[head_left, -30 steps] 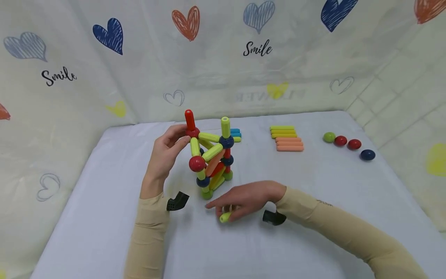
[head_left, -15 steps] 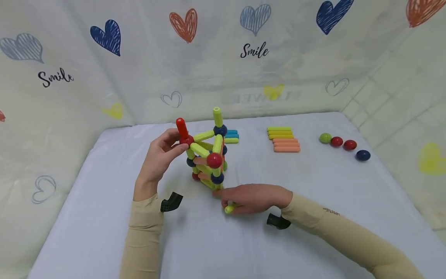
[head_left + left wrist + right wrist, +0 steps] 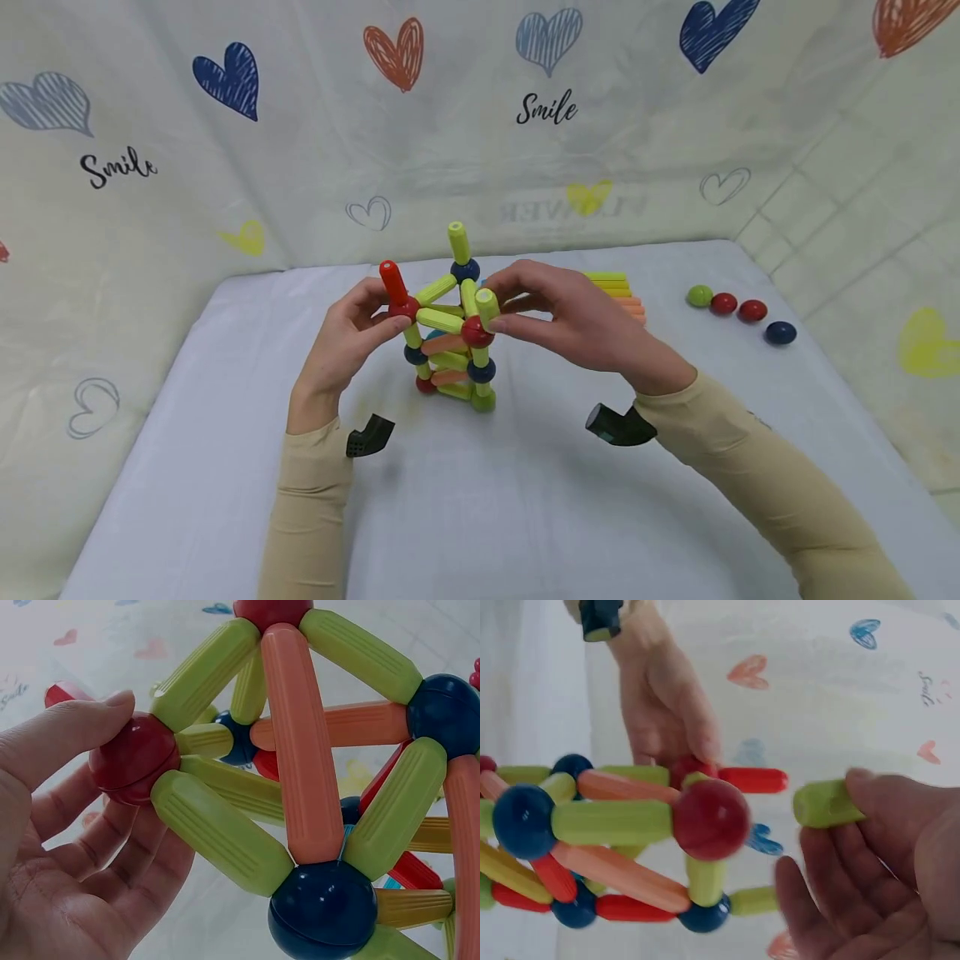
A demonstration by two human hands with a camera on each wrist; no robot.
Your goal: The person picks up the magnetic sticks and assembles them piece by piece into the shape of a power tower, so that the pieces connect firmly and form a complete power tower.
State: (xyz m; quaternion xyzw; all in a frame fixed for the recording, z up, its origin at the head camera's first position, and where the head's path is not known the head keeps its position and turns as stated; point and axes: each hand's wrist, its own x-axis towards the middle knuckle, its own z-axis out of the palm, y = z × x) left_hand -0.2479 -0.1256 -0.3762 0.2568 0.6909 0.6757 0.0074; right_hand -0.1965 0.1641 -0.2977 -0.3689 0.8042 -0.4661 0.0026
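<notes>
A tower of magnetic sticks and balls [image 3: 482,369] stands on the table in front of me. With thumb and fingers my left hand [image 3: 330,346] holds the red ball [image 3: 136,756] at its upper left corner, from which a red stick [image 3: 393,282] points up. My right hand [image 3: 577,317] pinches a short yellow-green stick [image 3: 826,804] between thumb and fingers. In the head view that stick overlaps the front red ball [image 3: 477,332]; the right wrist view shows a gap between its end and the ball [image 3: 711,819].
Yellow sticks [image 3: 609,278] and orange sticks [image 3: 633,307] lie behind my right hand, which partly hides them. Farther right lie a green ball [image 3: 700,296], two red balls [image 3: 723,304] and a dark blue ball [image 3: 781,333]. A heart-printed sheet [image 3: 450,150] hangs behind the table.
The tower has turned, bringing the bare-topped red ball to the front right. My right hand has risen from low at the tower's base to its top, carrying the yellow-green stick.
</notes>
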